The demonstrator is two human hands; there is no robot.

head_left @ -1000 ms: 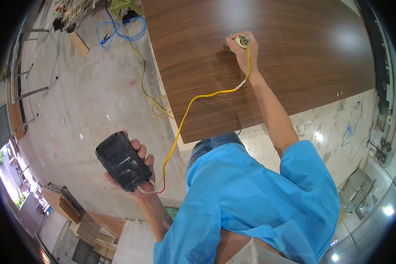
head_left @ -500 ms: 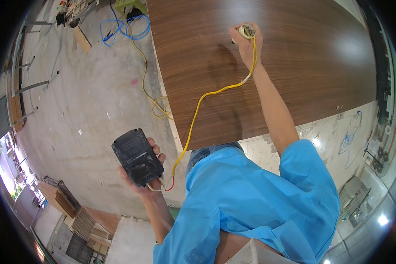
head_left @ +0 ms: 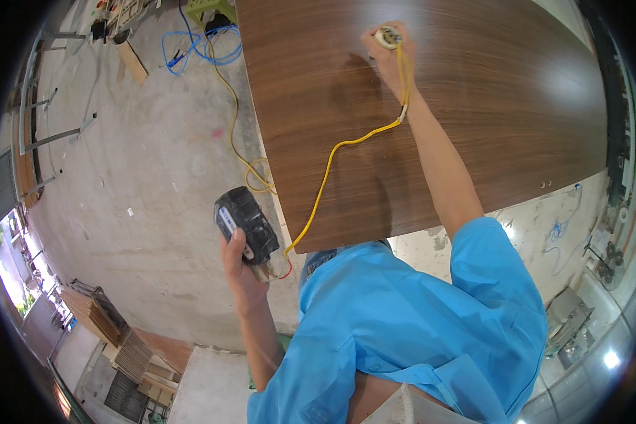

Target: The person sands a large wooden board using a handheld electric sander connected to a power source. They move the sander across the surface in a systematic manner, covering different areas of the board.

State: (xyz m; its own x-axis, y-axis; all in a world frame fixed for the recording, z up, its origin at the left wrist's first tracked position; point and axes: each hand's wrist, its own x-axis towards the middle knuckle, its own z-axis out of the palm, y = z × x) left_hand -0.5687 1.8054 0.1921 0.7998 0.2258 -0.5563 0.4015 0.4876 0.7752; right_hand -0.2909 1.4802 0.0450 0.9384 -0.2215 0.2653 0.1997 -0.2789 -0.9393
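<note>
My left hand is closed around a black battery pack, held tilted beside the table's near left corner, with a white label strip on its side. A red and a white wire leave its lower end and join a yellow cable. The cable crosses the brown wood-grain tabletop to my right hand. That hand grips a round, cream-rimmed cylinder with wires entering its open end, over the far part of the tabletop. The cylinder's lower part is hidden by the fingers, so its exact kind does not show.
Left of the table lies a grey concrete floor with a coiled blue cable and a loose yellow cord. A green stool stands at the far left table edge. At right sits a fan.
My left hand has turned the battery pack, showing its labelled side, and brought it right and slightly up. My right hand has slid slightly farther away across the tabletop with the cylinder.
</note>
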